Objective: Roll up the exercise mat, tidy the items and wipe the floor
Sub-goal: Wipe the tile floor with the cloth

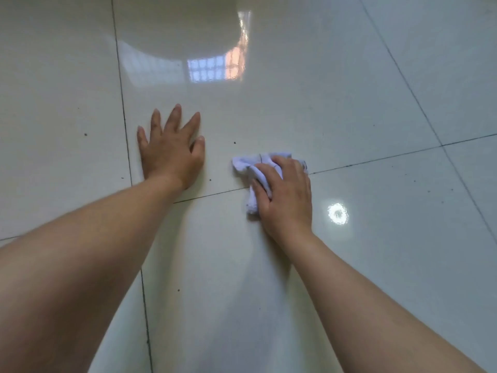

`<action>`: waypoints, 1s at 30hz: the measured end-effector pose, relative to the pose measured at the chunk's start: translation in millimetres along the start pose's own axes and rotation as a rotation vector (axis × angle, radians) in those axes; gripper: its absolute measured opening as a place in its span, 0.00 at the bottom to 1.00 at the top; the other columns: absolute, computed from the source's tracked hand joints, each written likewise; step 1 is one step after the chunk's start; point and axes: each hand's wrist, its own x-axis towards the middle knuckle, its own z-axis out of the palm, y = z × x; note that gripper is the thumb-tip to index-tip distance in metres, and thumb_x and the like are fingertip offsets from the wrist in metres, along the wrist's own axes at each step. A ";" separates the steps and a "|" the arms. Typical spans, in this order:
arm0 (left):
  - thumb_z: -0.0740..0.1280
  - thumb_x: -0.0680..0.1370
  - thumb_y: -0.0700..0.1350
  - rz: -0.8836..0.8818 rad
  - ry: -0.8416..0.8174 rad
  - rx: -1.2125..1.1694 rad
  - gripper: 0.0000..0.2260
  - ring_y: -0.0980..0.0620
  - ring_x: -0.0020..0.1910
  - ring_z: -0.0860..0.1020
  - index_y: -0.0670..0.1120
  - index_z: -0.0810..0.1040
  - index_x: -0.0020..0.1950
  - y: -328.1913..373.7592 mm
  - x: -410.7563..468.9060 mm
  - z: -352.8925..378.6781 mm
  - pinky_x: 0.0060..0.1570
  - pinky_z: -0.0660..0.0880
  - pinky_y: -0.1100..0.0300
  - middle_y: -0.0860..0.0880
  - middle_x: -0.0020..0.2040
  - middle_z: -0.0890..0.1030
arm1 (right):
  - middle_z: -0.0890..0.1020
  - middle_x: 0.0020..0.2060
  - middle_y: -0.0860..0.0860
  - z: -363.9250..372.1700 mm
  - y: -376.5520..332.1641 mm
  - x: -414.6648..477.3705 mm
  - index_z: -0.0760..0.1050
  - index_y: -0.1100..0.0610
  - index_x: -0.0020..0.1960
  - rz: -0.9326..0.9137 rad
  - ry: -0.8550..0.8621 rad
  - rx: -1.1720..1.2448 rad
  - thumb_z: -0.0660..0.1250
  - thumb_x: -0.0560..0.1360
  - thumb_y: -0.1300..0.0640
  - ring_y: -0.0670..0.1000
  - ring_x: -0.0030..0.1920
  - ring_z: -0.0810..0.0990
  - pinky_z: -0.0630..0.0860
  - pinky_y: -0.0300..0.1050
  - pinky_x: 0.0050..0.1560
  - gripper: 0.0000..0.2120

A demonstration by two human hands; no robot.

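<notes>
A crumpled white cloth (258, 168) lies pressed on the glossy pale tiled floor (363, 109), across a dark grout line. My right hand (285, 195) covers most of the cloth and grips it, fingers curled over its folds. My left hand (172, 152) rests flat on the floor to the left, fingers spread, holding nothing. The exercise mat is not in view.
Small dark specks (234, 143) dot the tiles near both hands. Dark grout lines (122, 103) cross the floor. A window reflection (215, 67) and a round light glare (337, 213) shine on the tiles.
</notes>
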 end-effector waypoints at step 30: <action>0.47 0.75 0.56 0.150 -0.055 -0.071 0.27 0.56 0.76 0.47 0.57 0.57 0.75 81.4 -52.6 27.8 0.71 0.39 0.49 0.56 0.77 0.52 | 0.74 0.61 0.52 -12.3 56.1 90.1 0.76 0.49 0.57 0.060 -0.018 -0.071 0.56 0.74 0.45 0.57 0.63 0.69 0.61 0.56 0.65 0.17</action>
